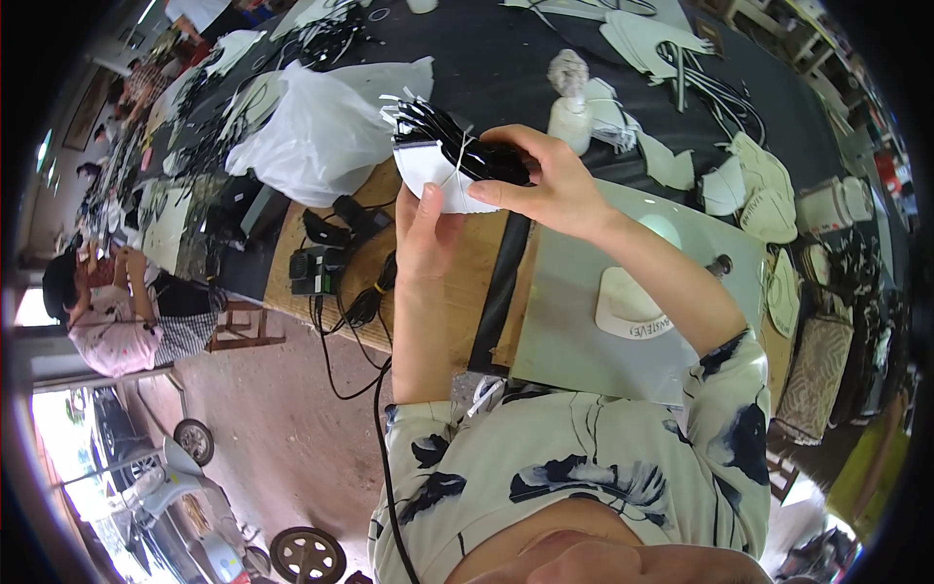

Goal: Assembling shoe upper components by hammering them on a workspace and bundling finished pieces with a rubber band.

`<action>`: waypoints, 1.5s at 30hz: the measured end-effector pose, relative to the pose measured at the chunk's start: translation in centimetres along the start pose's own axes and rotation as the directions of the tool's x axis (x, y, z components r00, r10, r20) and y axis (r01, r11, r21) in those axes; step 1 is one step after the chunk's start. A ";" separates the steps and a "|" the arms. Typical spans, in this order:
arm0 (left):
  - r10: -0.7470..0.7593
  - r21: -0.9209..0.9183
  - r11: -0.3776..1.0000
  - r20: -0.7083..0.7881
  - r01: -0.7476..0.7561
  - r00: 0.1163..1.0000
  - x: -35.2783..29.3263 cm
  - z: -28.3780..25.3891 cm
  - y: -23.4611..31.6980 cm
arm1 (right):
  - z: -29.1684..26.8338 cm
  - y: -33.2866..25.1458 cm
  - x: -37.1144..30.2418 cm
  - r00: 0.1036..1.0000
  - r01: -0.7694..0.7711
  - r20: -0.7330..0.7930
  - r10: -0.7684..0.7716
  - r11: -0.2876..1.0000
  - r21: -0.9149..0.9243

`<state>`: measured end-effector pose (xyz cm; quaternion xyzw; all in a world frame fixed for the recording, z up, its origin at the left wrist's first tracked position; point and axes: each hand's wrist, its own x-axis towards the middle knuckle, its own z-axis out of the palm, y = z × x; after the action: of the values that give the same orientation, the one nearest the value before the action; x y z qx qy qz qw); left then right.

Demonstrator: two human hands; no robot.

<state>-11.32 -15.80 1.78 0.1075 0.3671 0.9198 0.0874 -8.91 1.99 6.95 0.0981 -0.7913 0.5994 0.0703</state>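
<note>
While both hands grip the bundle, keep it squared up & raised off the bench. Left hand closed from below on the white curved fabric piece, thumb pressed flat on its near face; right hand clamped from above on the bundle of black straps w/ white tips, fingers curled over the dark end. Bundle sits between the two hands, just above the left thumb, at the right fingertips.

To do this step well, by my reading:
- Hold the left grip low on the white piece so the edge stays visible; no crushing the curve.
- Pinch the straps close to where they meet the white piece, not out at the loose tips, else they fan & slip.
- Watch the thin white thread crossing the straps; can't tell if tied or loose, so go easy on tension.
- Keep wrists close, work over the brown wooden board under the left hand.

Nearby: crumpled white plastic bag beyond the left hand, white squeeze bottle w/ grey cap just past the right hand, flat white cut piece on the grey mat beside the right forearm, black cable trailing left of the left forearm.
</note>
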 end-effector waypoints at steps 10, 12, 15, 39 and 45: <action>0.716 0.306 0.698 -0.317 -0.648 0.621 3.7 -2.1 12.0 | 6.2 -4.7 13.0 0.857 0.515 0.114 -0.502 0.834 -0.197; 0.810 0.388 0.583 -0.352 -0.714 0.470 4.9 -1.9 14.0 | 9.0 -5.6 17.0 0.854 0.520 0.130 -0.504 0.814 -0.259; 0.859 0.431 0.503 -0.348 -0.749 0.376 7.6 -2.1 15.7 | 12.9 -3.5 21.7 0.552 0.693 0.057 -0.832 0.420 -0.586; 0.678 0.330 0.731 -0.249 -0.597 0.692 9.1 -7.3 11.2 | 6.3 2.9 11.1 0.993 0.113 -0.004 -0.116 0.972 -0.207; 0.113 0.518 0.833 0.186 -0.195 0.976 7.4 -7.4 12.3 | 5.4 -0.5 11.6 0.964 0.258 -0.070 -0.258 0.966 -0.010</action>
<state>-21.35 -27.73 6.08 0.2244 0.5907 0.7750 0.0067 -20.02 -4.13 8.62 0.1790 -0.7690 0.5880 0.1755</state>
